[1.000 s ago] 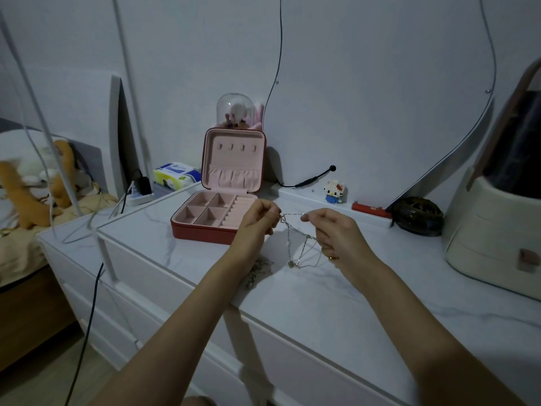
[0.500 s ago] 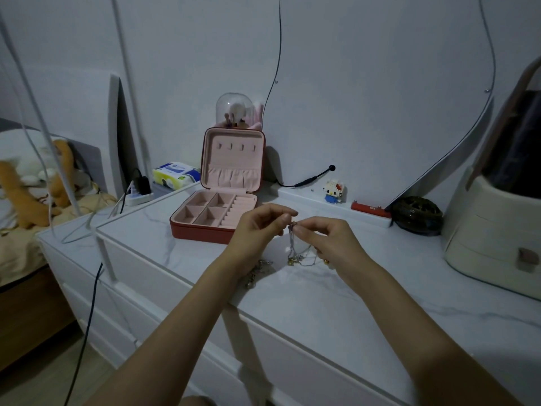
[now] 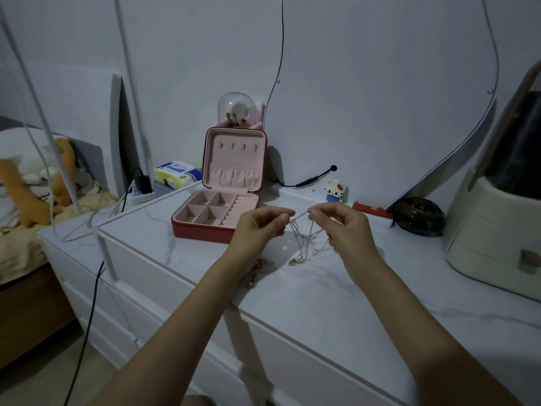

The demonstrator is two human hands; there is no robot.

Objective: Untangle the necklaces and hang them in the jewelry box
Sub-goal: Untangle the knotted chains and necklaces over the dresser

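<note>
Hands have parted again: left hand (image 3: 260, 227) and right hand (image 3: 347, 227) grip pinches necklaces (image 3: 304, 238) stretched sideways, loops dangling.

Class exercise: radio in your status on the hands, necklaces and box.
Left hand and right hand pinch tangled necklaces above dresser top. Jewelry box open, hooks bare. Nothing blocking.

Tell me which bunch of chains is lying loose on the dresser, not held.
The darker bunch under the left wrist lies loose; the silvery tangle hangs pinched between left hand and right hand.
</note>
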